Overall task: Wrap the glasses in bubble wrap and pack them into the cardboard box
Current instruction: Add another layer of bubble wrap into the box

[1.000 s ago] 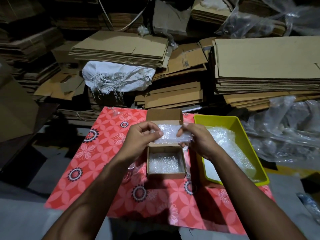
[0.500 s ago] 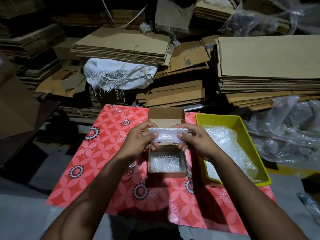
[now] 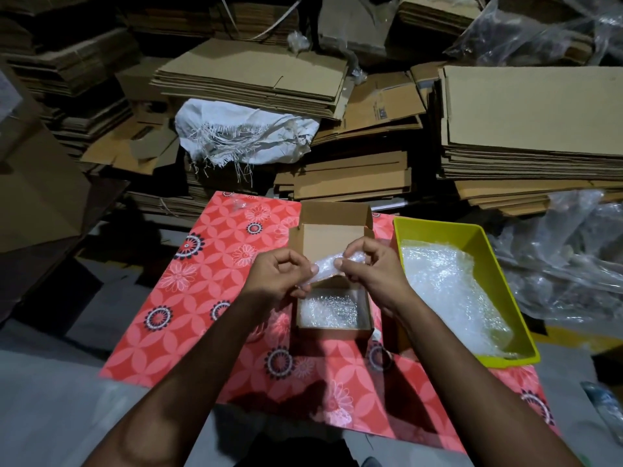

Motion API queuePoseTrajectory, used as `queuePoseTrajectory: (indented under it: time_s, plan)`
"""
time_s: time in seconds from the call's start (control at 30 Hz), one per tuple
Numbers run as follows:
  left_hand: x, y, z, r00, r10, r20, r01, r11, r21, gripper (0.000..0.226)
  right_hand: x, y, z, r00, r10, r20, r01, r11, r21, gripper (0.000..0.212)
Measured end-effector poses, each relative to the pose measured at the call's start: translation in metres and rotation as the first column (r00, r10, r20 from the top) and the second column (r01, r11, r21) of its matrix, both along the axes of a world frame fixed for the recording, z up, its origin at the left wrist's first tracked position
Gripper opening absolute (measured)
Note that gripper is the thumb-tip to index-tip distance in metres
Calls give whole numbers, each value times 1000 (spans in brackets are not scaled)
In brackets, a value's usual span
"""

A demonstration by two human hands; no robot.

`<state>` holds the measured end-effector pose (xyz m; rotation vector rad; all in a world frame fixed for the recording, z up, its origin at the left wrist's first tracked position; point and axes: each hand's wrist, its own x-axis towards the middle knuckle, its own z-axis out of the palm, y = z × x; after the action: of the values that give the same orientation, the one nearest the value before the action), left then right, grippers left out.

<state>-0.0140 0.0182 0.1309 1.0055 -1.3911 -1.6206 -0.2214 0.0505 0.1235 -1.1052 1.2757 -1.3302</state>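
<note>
A small open cardboard box [image 3: 305, 326] sits on a red flowered mat [image 3: 209, 281], its lid flap standing up at the back. Bubble wrap [image 3: 328, 310] lines its floor. Just above the box, both hands hold a bubble-wrapped bundle [image 3: 325, 269]. My left hand [image 3: 278, 273] grips its left end with curled fingers. My right hand [image 3: 371, 267] pinches its right end between thumb and fingers. The glass inside the wrap is hidden.
A yellow-green tray [image 3: 485, 244] holding loose bubble wrap [image 3: 448, 291] stands right of the box. Stacks of flattened cardboard [image 3: 526, 129] and a white woven sack [image 3: 242, 133] rise behind the mat. Clear plastic sheeting [image 3: 573, 264] lies at the far right.
The bundle was held stretched flat between the hands; now the hands have come closer together and the wrap is bunched and tilted over the box.
</note>
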Motion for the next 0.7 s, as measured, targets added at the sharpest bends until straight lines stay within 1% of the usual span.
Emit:
queuePoseTrajectory:
  time_s: [0.07, 0.13, 0.2, 0.3, 0.37, 0.43, 0.53, 0.63, 0.7]
  plan:
    - [12, -3, -4, 994, -69, 90, 72, 997, -28, 26, 4, 0, 2, 999, 38, -10, -38, 999, 30, 37]
    - [20, -7, -7, 974, -140, 177, 144, 990, -6, 41, 11, -2, 6, 996, 80, -26, -79, 995, 56, 45]
    - [21, -7, -9, 958, -150, 243, 157, 988, -9, 43, 20, -6, 10, 991, 123, -57, -121, 992, 39, 41]
    - [22, -7, -14, 974, -45, 221, 47, 999, -1, 38, 30, -11, 9, 978, 146, -148, -143, 989, 29, 27]
    - [25, -5, -17, 974, 7, 228, -6, 1000, -5, 29, 34, -13, 5, 949, 103, -299, -104, 994, 10, 22]
    - [27, -3, -19, 970, 15, 243, -15, 1000, -3, 10, 38, -17, -2, 879, 25, -477, -51, 998, -43, 19]
    - [29, 0, -20, 984, -12, 178, -4, 996, 89, 7, 47, -18, -10, 823, -77, -564, 13, 993, -116, 20]
    - [32, 0, -24, 982, 96, 164, -114, 988, 106, 6, 56, -15, -16, 751, -185, -634, 43, 972, -232, 24]
    - [33, 2, -28, 969, 176, 173, -200, 971, 132, 5, 62, -13, -19, 696, -217, -685, 19, 958, -285, 27]
